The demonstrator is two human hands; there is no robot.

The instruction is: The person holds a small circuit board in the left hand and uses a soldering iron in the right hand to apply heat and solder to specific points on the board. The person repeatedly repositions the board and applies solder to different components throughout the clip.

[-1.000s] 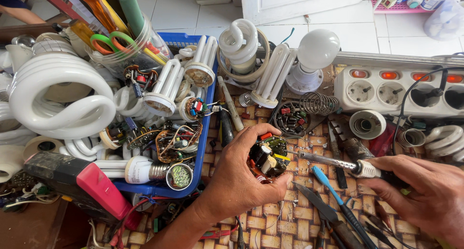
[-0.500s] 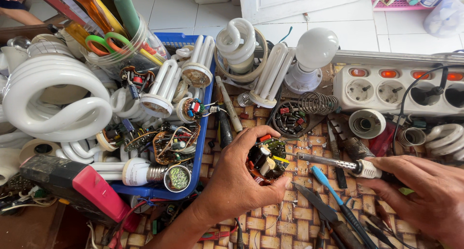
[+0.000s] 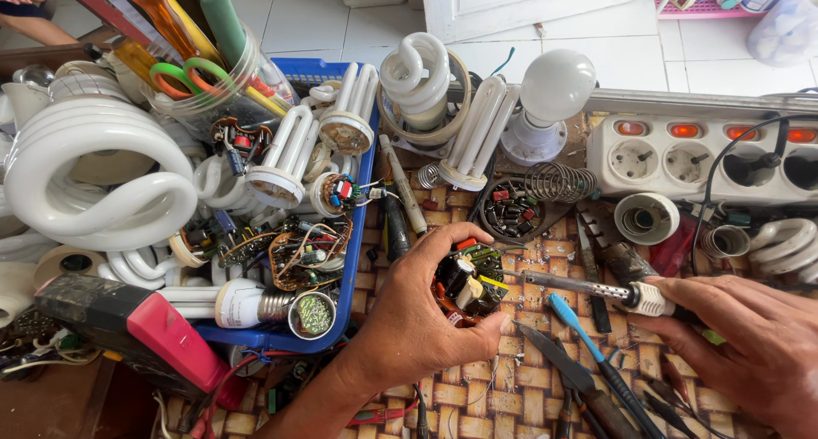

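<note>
Woven cane covers the worktop (image 3: 511,396), where the left hand (image 3: 417,328) has its fingers (image 3: 456,234) curled tight round a small round circuit board crowded with black and red parts (image 3: 464,281), just right of the blue plastic tray of white lamp tubes (image 3: 358,260). Beside it, the right hand (image 3: 750,345) grips a metal-barrelled soldering iron with a white collar (image 3: 588,290), its tip at the board's right edge.

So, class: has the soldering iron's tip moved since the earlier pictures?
No. The soldering iron in the right hand points at the circuit board held by the left hand, level with the same spot below the power strip as before.
</note>
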